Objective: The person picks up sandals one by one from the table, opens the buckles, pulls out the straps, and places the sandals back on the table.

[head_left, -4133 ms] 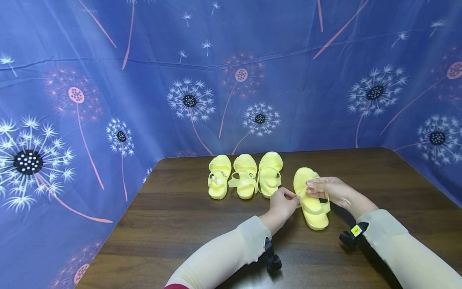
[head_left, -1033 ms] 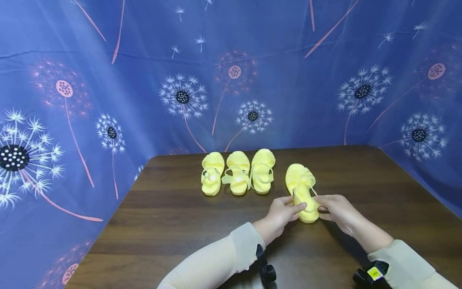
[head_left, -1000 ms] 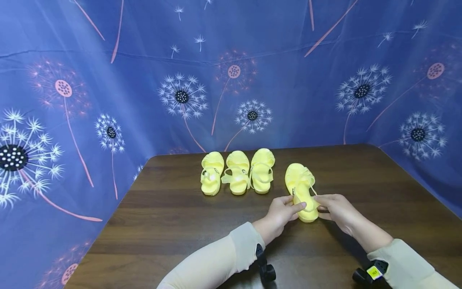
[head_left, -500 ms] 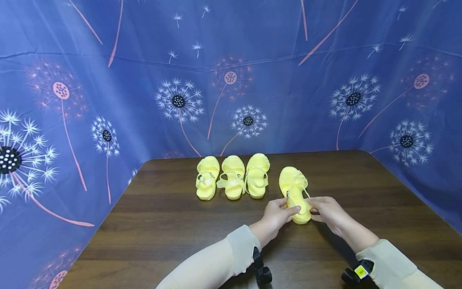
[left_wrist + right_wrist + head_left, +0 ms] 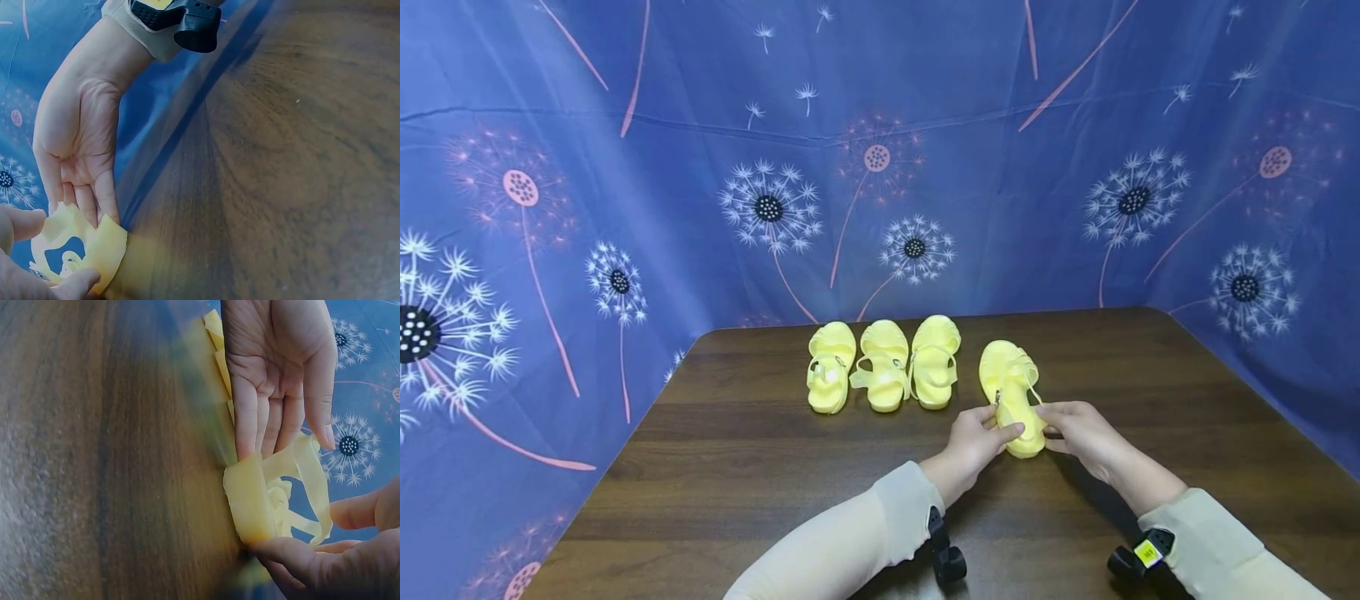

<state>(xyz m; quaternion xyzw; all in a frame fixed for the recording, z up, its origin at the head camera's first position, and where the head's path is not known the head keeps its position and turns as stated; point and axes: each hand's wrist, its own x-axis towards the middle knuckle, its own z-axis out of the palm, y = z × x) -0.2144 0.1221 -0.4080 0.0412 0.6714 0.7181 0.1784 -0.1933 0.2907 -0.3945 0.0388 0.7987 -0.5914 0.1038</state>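
Observation:
A yellow sandal [image 5: 1017, 404] lies between my two hands, toe pointing away, heel towards me; whether its sole fully touches the table is unclear. At its left side my left hand [image 5: 973, 446] grips the heel part, thumb over the strap and forefinger near the small metal buckle [image 5: 997, 397]. My right hand [image 5: 1086, 437] holds the right side, thumb at the strap and fingers low by the sole. In the right wrist view the ankle strap [image 5: 312, 481] arches above the heel. The left wrist view shows the sandal's heel end [image 5: 109, 253] between both hands.
Three more yellow sandals stand in a row to the left: one [image 5: 831, 367], a second [image 5: 883, 367], and a third [image 5: 935, 362] nearest the held one. They sit near the back of the brown wooden table [image 5: 737, 467]. A blue dandelion-print cloth [image 5: 1000, 167] hangs behind.
Since the earliest frame, both hands have shifted towards the heel and the strap there has changed position. The sandal stands straighter. During the last second the hands barely move; the head view shifts slightly.

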